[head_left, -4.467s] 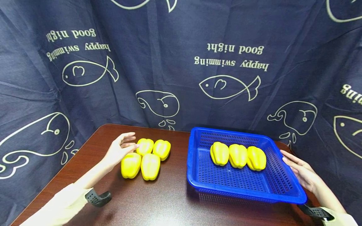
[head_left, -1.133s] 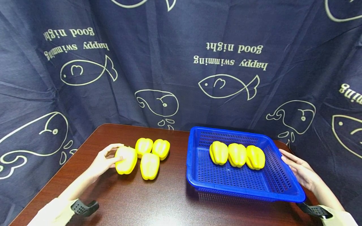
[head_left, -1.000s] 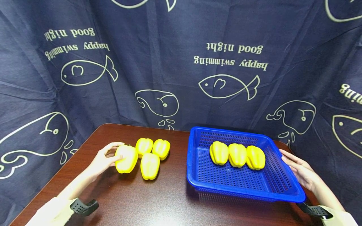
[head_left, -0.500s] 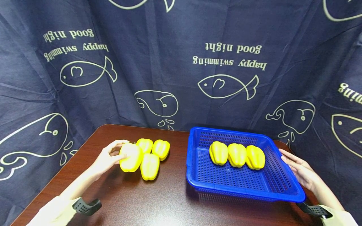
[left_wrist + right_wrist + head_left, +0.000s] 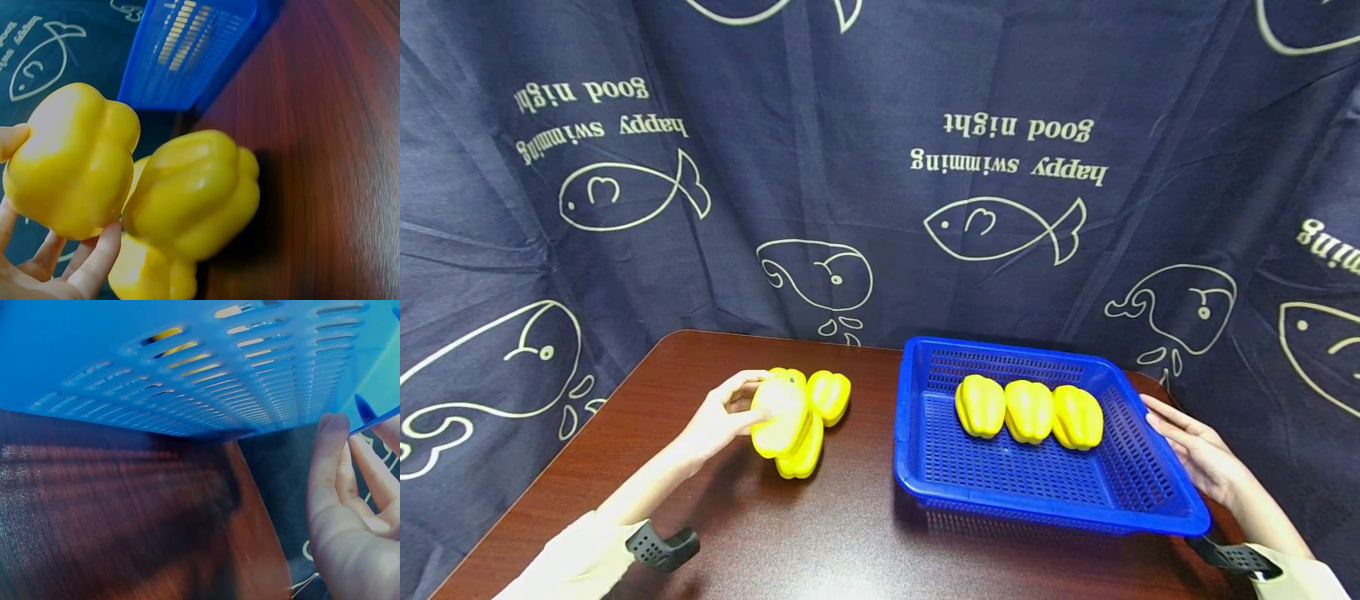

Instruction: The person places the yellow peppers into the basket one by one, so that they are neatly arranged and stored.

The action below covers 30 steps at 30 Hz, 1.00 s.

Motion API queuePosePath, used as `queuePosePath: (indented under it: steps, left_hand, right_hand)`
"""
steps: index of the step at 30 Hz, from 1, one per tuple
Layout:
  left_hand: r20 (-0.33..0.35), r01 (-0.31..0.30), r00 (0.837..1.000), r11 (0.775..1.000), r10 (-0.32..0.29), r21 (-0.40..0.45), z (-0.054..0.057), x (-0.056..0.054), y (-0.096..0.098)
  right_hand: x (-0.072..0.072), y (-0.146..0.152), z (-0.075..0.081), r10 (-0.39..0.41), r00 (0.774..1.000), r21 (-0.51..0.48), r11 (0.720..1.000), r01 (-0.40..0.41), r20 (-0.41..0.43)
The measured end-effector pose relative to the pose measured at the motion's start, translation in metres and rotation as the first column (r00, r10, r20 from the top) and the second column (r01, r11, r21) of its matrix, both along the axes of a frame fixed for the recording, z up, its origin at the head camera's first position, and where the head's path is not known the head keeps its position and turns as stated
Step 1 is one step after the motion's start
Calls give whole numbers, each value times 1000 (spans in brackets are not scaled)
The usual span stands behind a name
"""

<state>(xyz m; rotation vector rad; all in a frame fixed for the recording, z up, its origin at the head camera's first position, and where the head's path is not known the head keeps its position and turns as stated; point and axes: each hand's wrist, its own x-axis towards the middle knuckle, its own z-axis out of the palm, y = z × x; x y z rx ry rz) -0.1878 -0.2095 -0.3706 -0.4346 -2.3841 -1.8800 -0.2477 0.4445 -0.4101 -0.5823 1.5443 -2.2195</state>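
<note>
My left hand (image 5: 718, 425) grips a yellow bell pepper (image 5: 778, 417) between thumb and fingers. In the left wrist view, the held bell pepper (image 5: 75, 162) shows its lobed side, with the fingers curled underneath. It overlaps two other yellow peppers in the head view, the near pepper (image 5: 801, 458) and a mostly hidden back pepper (image 5: 786, 373). Another pepper (image 5: 829, 397) lies just to their right. My right hand (image 5: 1202, 458) holds the right rim of a blue plastic basket (image 5: 1000, 508). In the right wrist view, thumb and fingers of the right hand (image 5: 350, 506) meet at the rim.
Three yellow peppers, the middle pepper (image 5: 1030, 412) among them, lie in a row inside the basket. The brown wooden table (image 5: 850, 533) runs back to a dark blue fish-print curtain (image 5: 880, 167).
The left hand took hold of the front-left pepper, lifted it and has carried it rightward over its neighbours. The right hand and basket have stayed in place.
</note>
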Motion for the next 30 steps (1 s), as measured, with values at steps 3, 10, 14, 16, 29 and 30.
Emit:
queuePosePath:
  steps: [3, 10, 14, 16, 29, 30]
  left_hand:
    - [32, -7, 999, 1000, 7, 8, 0, -1, 9]
    - [87, -23, 996, 1000, 22, 16, 1, -2, 26]
    - [104, -40, 994, 999, 39, 10, 3, -3, 35]
    - [110, -42, 993, 999, 39, 24, 5, -2, 39]
    - [134, -52, 990, 999, 50, 14, 19, -3, 64]
    - [131, -47, 990, 999, 45, 18, 20, -4, 66]
  right_hand:
    - [0, 0, -1, -9, 1000, 7, 1000, 9, 1]
    - [0, 0, 0, -11, 1000, 21, 1000, 11, 0]
    - [0, 0, 1, -3, 1000, 12, 1000, 2, 7]
    - [0, 0, 0, 3, 1000, 2, 1000, -3, 9]
    - [1, -1, 0, 1, 1000, -2, 1000, 0, 18]
    - [1, -1, 0, 1, 1000, -2, 1000, -1, 18]
